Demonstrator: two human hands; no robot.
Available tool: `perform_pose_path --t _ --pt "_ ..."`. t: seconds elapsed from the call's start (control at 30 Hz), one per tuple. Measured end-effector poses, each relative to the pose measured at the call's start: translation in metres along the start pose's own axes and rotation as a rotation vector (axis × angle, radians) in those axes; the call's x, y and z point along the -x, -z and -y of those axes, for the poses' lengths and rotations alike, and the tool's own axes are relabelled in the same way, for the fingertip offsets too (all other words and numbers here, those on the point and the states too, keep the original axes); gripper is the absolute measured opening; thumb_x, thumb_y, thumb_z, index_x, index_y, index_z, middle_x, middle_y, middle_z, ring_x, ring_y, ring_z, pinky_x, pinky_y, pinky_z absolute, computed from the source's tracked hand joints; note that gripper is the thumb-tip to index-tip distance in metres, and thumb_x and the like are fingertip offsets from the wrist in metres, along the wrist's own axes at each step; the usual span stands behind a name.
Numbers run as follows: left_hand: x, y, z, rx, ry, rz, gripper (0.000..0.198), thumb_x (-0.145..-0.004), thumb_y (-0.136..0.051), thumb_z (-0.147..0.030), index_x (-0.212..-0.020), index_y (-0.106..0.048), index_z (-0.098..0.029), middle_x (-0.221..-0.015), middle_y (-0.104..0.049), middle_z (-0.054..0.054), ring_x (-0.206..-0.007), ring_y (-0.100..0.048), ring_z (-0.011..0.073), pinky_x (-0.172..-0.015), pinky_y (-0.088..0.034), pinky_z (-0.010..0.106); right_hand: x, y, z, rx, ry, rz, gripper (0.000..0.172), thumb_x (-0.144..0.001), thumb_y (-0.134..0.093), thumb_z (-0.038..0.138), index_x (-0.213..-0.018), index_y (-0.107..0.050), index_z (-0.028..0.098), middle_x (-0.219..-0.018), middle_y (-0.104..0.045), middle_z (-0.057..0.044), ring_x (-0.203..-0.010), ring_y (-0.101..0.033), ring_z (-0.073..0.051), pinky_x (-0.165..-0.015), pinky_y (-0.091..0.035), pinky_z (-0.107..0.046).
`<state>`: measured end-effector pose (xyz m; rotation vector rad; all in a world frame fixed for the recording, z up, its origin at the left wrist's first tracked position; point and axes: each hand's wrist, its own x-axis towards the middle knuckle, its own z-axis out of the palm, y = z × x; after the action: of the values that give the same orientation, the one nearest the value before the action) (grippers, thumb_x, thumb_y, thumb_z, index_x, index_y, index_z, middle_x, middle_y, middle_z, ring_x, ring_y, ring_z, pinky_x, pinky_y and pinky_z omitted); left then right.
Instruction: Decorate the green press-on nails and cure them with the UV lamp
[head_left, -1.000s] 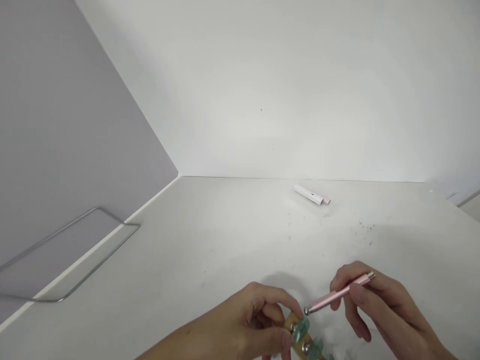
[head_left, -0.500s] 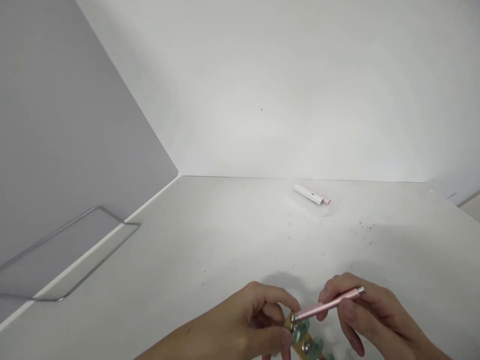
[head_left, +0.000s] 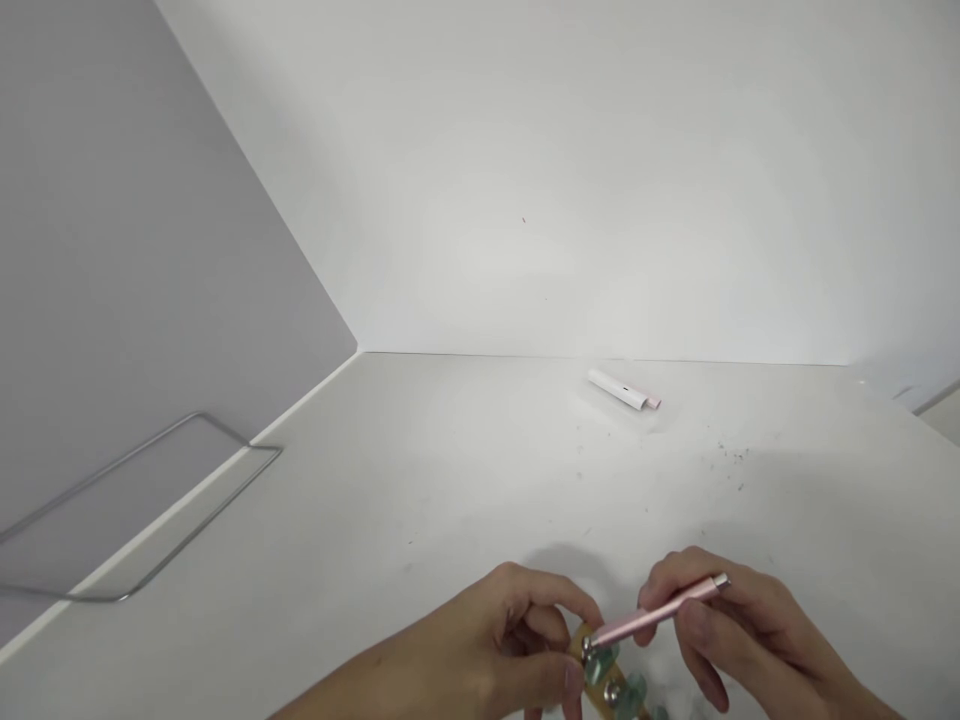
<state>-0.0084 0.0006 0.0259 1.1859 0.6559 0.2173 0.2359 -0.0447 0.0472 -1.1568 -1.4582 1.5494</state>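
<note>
At the bottom edge, my left hand (head_left: 495, 645) is closed on a small yellow strip (head_left: 598, 697) that carries round silver studs and translucent green pieces (head_left: 634, 692). Its thumb and forefinger grip the strip's upper end. My right hand (head_left: 742, 630) pinches a slim pink pen-shaped tool (head_left: 656, 614) with a silver back end. This tool slants down to the left, and its front tip meets or lies right beside the topmost silver stud (head_left: 587, 645). What kind of thing the strip is, I cannot tell; the frame cuts off its lower part.
Farther back on the white tabletop (head_left: 465, 450) lies a white case-like stick (head_left: 617, 388) with a pink piece beside it. Dark crumbs (head_left: 733, 455) are scattered to the right. A bent metal wire frame (head_left: 202, 530) leans along the grey left panel. A white wall stands behind.
Both hands keep nearly the same place and grip. The pink tool's tip has shifted very slightly at the top stud.
</note>
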Motion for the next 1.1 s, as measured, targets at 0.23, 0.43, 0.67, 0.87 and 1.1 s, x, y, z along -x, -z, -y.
perform_pose_path --t 0.23,0.43,0.67,0.87,1.1 --pt "0.0007 0.0014 0.0041 0.009 0.010 0.001 0.035 -0.091 -0.073 -0.043 -0.110 -0.072 -0.014 -0.085 -0.069 0.008 -0.069 -0.058 0.0130 -0.062 -0.049 0.020 -0.0008 -0.0026 0.0013 0.001 0.003 -0.094 0.047 -0.094 -0.055 0.066 -0.092 -0.077 0.025 -0.071 -0.061 -0.001 -0.052 -0.039 -0.012 -0.051 -0.045 -0.026" --pt "0.0011 0.0011 0.0056 -0.002 0.009 -0.001 0.036 -0.091 -0.073 -0.043 -0.109 -0.072 -0.013 -0.083 -0.068 0.008 -0.068 -0.057 0.0129 -0.062 -0.049 0.021 -0.0008 -0.0004 0.0006 0.006 0.036 -0.077 0.042 -0.097 -0.055 0.060 -0.093 -0.077 0.024 -0.080 -0.066 -0.003 -0.052 -0.042 -0.011 -0.052 -0.046 -0.026" --pt "0.0013 0.0028 0.0048 0.005 0.005 0.007 0.032 -0.092 -0.072 -0.041 -0.109 -0.072 -0.014 -0.083 -0.068 0.008 -0.069 -0.057 0.0132 -0.063 -0.049 0.021 -0.0015 0.0029 -0.0015 0.039 0.048 -0.064 0.046 -0.098 -0.052 0.061 -0.089 -0.074 0.022 -0.077 -0.066 -0.004 -0.051 -0.043 -0.012 -0.052 -0.046 -0.027" --pt "0.0015 0.0013 0.0043 0.013 0.002 0.009 0.033 -0.092 -0.072 -0.042 -0.109 -0.071 -0.014 -0.082 -0.067 0.007 -0.068 -0.056 0.0124 -0.062 -0.049 0.020 0.0011 0.0014 -0.0016 -0.024 0.013 -0.061 0.042 -0.097 -0.055 0.061 -0.089 -0.074 0.024 -0.077 -0.064 -0.001 -0.053 -0.041 -0.011 -0.055 -0.040 -0.027" --pt "0.0015 0.0007 0.0036 -0.003 0.008 0.002 0.039 -0.090 -0.073 -0.046 -0.110 -0.071 -0.013 -0.081 -0.067 0.007 -0.068 -0.056 0.0130 -0.063 -0.049 0.021 0.0015 -0.0035 0.0024 -0.079 0.002 -0.104 0.041 -0.094 -0.060 0.062 -0.084 -0.075 0.025 -0.074 -0.062 0.001 -0.053 -0.039 -0.010 -0.055 -0.036 -0.027"
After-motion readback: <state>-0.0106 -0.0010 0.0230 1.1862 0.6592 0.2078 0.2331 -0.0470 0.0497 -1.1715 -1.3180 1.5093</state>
